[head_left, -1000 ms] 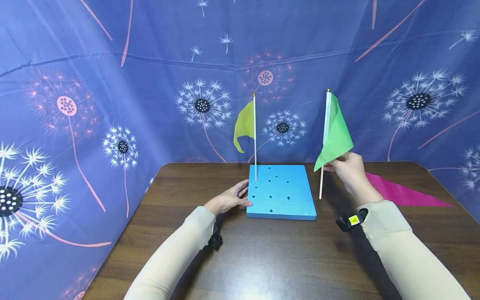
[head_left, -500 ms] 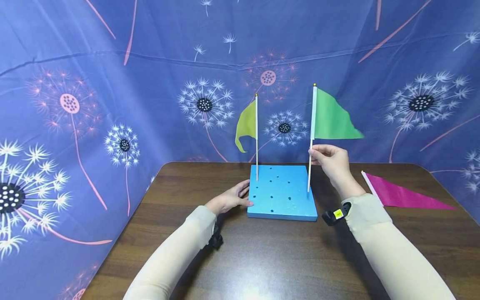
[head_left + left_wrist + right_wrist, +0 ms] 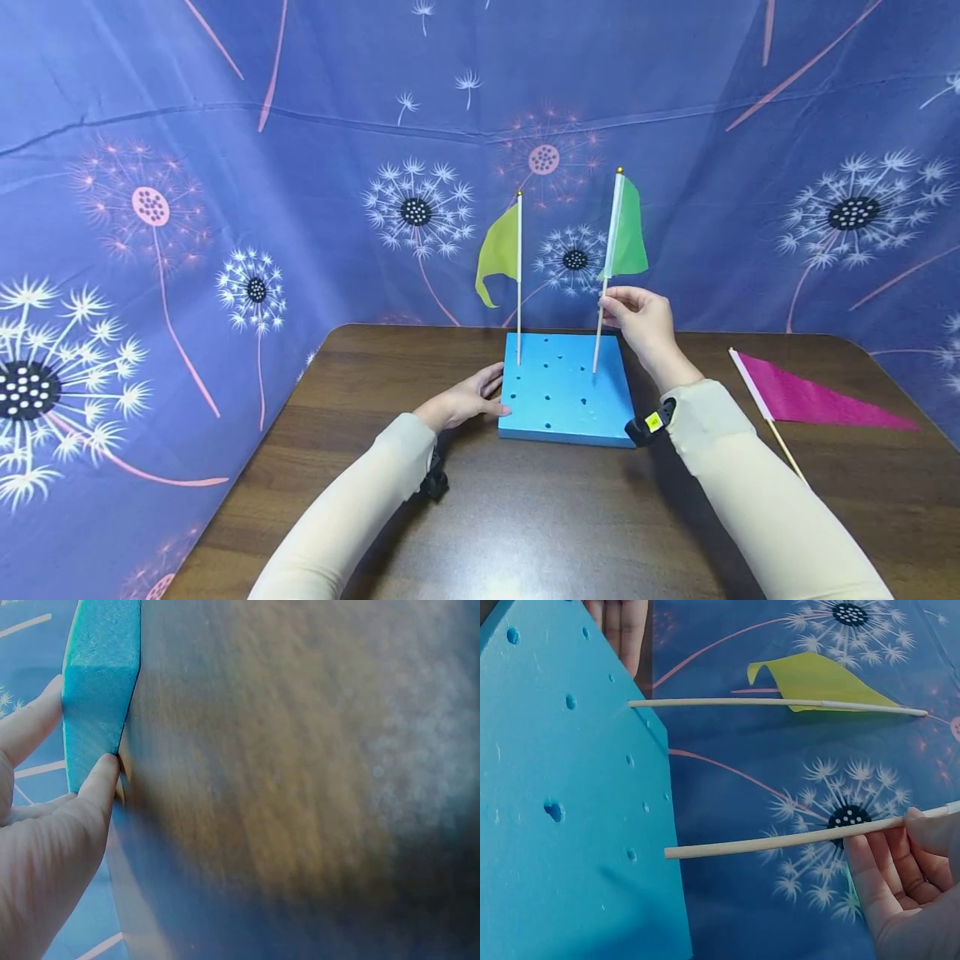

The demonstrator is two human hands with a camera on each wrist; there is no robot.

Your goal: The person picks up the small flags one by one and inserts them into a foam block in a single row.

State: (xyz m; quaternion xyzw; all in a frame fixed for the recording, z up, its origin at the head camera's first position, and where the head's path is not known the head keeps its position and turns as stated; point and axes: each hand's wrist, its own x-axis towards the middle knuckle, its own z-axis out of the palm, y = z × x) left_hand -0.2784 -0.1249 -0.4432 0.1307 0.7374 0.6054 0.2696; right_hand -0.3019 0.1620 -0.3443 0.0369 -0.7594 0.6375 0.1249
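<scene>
My left hand point(image 3: 467, 397) touches the left side of a blue foam board point(image 3: 570, 421) dotted with holes. In the left wrist view its fairly straight fingers point(image 3: 99, 780) lie against the board's edge. My right hand point(image 3: 643, 323) pinches the wooden stick of a green flag point(image 3: 630, 229) between thumb and fingers, a little below the cloth. The flag leans slightly right at its top. Its bare lower tip shows whole in the right wrist view, over the board's face near a hole. A yellow-green flag point(image 3: 501, 246) stands upright in the board's left part.
A magenta pennant flag point(image 3: 817, 392) lies on the brown wooden table point(image 3: 480, 508) to the right, its stick partly hidden by my right sleeve. A blue cloth backdrop point(image 3: 315, 192) with dandelion prints hangs behind the table.
My right hand has carried the green flag leftward from beside the board to above it. The cloth has swung about. The left hand and yellow-green flag have stayed in place.
</scene>
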